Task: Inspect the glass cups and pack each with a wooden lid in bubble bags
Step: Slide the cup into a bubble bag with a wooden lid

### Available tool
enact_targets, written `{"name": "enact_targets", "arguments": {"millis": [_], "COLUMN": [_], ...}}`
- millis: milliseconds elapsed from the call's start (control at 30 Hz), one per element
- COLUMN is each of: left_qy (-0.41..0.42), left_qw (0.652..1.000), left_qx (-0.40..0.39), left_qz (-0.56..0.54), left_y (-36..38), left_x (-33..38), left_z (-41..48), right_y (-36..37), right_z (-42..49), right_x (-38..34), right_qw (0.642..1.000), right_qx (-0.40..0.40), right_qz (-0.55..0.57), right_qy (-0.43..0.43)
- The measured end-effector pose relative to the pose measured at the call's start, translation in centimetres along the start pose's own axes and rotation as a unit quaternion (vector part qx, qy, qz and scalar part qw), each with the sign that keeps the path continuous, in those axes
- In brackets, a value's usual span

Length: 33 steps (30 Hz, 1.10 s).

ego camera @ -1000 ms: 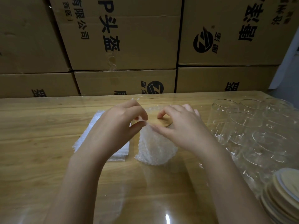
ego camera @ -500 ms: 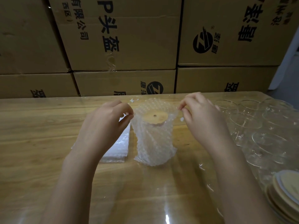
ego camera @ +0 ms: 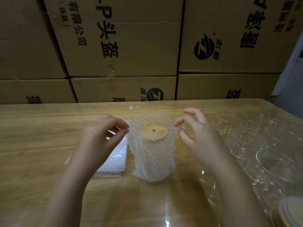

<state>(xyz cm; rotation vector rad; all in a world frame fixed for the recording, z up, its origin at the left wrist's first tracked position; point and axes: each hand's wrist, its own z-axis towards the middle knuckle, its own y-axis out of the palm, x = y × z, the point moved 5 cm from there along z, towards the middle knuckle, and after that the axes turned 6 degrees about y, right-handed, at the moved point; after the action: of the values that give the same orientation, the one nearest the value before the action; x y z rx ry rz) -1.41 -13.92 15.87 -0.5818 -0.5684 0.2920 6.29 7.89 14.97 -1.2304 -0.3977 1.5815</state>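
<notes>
A bubble bag stands upright at the table's middle with a glass cup inside, its glass hidden by the wrap. A round wooden lid with a small centre hole lies on top of the cup, inside the bag's open mouth. My left hand pinches the left rim of the bag's mouth between thumb and forefinger. My right hand pinches the right rim the same way, its other fingers spread above.
A flat stack of bubble bags lies left of the wrapped cup, partly under my left hand. Several bare glass cups crowd the right side of the wooden table. Stacked wooden lids sit bottom right. Cardboard boxes wall the back.
My hands have moved apart from above the lid to the bag's two sides. The bag's mouth now stands up and open, and the lid shows.
</notes>
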Motion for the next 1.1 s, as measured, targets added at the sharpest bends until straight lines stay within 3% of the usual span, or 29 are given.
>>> {"name": "enact_targets", "arguments": {"millis": [100,267,333,767,867,1000,1100], "left_qy": [-0.058,-0.168,-0.174,-0.169,-0.164,-0.196,-0.190], "left_qw": [0.992,0.930,0.915,0.931,0.935,0.922,0.920], "left_qx": [-0.015,-0.247,-0.279,-0.150,-0.133,-0.057,0.041], "left_qz": [-0.113,-0.215,-0.234,-0.286,-0.285,-0.330,-0.340], "left_y": [0.4,5.1,7.2,10.5,9.8,7.6,4.9], "left_x": [-0.8,-2.7,-2.9,-3.0,-2.9,-3.8,-5.0], "left_z": [-0.1,-1.9,-2.6,-2.4,-1.3,2.2,6.3], "right_y": [-0.4,-0.1,-0.2,1.3,2.3,5.7,10.6], "right_z": [0.0,0.1,0.1,-0.2,-0.7,-1.5,-2.4], "right_x": [-0.3,-0.6,-0.5,0.0,0.8,2.3,2.5], "right_qw": [0.996,0.994,0.992,0.957,0.912,0.798,0.824], "right_qx": [0.040,0.064,0.082,0.188,0.241,0.308,0.210], "right_qz": [0.080,0.091,0.095,0.217,0.320,0.483,0.476], "right_qy": [-0.012,-0.007,0.000,0.030,0.089,0.187,0.224]}}
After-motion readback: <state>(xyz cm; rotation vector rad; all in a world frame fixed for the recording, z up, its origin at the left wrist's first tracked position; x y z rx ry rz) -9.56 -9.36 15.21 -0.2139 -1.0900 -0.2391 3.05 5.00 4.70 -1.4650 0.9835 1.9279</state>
